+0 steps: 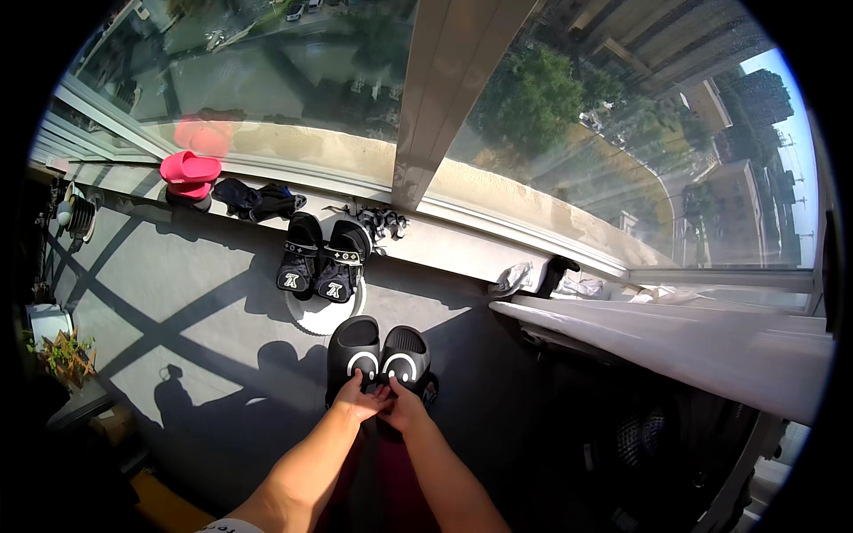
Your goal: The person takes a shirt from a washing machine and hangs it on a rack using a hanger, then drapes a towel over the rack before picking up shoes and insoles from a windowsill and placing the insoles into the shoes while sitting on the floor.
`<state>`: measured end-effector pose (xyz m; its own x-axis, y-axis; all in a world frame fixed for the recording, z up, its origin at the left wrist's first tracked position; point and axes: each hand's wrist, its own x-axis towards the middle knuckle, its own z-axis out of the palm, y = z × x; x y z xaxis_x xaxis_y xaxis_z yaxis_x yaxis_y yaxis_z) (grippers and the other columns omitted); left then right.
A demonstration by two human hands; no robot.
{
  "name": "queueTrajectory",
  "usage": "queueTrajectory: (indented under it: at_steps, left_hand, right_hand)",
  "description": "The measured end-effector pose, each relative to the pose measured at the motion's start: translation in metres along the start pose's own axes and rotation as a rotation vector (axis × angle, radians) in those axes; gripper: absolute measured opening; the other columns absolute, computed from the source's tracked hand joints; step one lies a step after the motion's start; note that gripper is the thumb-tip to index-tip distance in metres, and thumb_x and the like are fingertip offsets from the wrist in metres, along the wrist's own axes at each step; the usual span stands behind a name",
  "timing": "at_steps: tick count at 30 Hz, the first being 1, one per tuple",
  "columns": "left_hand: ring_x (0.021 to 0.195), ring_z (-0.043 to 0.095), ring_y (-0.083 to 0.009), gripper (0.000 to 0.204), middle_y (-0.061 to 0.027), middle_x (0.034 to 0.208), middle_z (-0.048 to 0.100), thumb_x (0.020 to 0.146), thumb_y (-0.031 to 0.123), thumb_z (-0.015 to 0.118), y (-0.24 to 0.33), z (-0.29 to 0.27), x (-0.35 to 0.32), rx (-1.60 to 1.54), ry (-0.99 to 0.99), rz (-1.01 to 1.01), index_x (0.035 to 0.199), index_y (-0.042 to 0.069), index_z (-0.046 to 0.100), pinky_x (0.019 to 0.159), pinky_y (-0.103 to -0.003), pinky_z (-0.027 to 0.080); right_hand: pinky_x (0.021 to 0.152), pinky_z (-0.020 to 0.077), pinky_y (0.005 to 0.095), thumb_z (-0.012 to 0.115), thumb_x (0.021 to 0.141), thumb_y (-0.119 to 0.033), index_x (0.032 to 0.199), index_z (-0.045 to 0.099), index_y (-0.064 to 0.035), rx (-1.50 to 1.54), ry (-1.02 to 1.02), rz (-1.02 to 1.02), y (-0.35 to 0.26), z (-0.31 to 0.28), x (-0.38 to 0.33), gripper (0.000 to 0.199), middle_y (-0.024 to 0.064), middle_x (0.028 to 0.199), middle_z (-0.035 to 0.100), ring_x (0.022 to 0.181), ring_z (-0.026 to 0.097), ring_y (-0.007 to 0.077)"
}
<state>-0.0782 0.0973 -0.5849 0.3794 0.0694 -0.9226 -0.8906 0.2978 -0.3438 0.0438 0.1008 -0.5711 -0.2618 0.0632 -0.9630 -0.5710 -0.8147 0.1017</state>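
Note:
A pair of black slide sandals with white curved lines on the straps is in front of me, side by side, their open heel ends pointing away. My left hand (pixel 359 404) grips the near end of the left slide (pixel 350 354), thumb on top. My right hand (pixel 404 407) holds the near end of the right slide (pixel 407 355) in the same way. The fingers of both hands meet between the slides and are partly hidden. Just beyond, a pair of black shoes (pixel 320 258) with pale patterned straps leans between a round white stool (pixel 327 316) and the window ledge.
Pink slides (pixel 190 169), dark shoes (pixel 258 200) and a strappy grey-black item (pixel 382 220) lie along the window ledge (pixel 453 238). White cloth (pixel 513 279) lies farther right, near a white-topped surface (pixel 675 346). A potted plant (pixel 67 355) stands at left on the grey floor (pixel 169 293).

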Motion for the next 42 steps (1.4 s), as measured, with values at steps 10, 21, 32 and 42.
queueTrajectory:
  at_steps: [10,21,32,42]
  left_hand:
    - [0.105,0.043,-0.0280,0.072,-0.0124,0.113,0.036,0.083,0.055,0.055,0.013,0.024,0.102,0.070,0.018,-0.008,0.134,0.015,0.024,0.101,-0.056,0.029]
    - [0.114,0.041,-0.0267,0.073,-0.0111,0.135,0.029,0.083,0.059,0.050,-0.002,0.070,0.254,0.185,0.012,0.030,0.133,0.011,0.025,0.096,-0.051,0.035]
    - [0.120,0.042,-0.0210,0.060,-0.0111,0.133,0.042,0.094,0.041,0.043,-0.134,0.149,0.197,0.946,-0.678,0.295,0.141,0.010,0.023,0.102,-0.035,0.032]
    - [0.126,0.037,-0.0202,0.047,-0.0116,0.139,0.039,0.097,0.033,0.039,-0.213,0.104,0.110,1.791,-1.259,0.107,0.132,0.003,0.043,0.105,-0.032,0.027]
  right_hand:
    - [0.068,0.0479,0.0298,0.067,0.080,-0.030,0.100,0.061,-0.0031,-1.062,0.393,-0.705,-0.087,-0.025,0.020,0.033,0.0062,0.082,0.064,0.079,0.062,0.0212]
    - [0.103,0.0284,0.0420,0.056,0.077,-0.013,0.098,0.064,0.0024,-2.348,1.625,-1.667,-0.189,-0.080,-0.071,0.027,0.0181,0.104,0.059,0.106,0.049,0.0294]
    - [0.108,0.0172,0.0402,0.049,0.082,-0.018,0.101,0.063,-0.0053,-2.319,1.809,-1.830,-0.175,-0.116,-0.058,0.027,0.0090,0.101,0.061,0.109,0.051,0.0216]
    - [0.104,0.0191,0.0528,0.053,0.083,-0.021,0.093,0.066,-0.0097,-2.287,1.685,-1.870,-0.061,-0.220,-0.067,0.020,0.0068,0.112,0.059,0.119,0.047,0.0244]
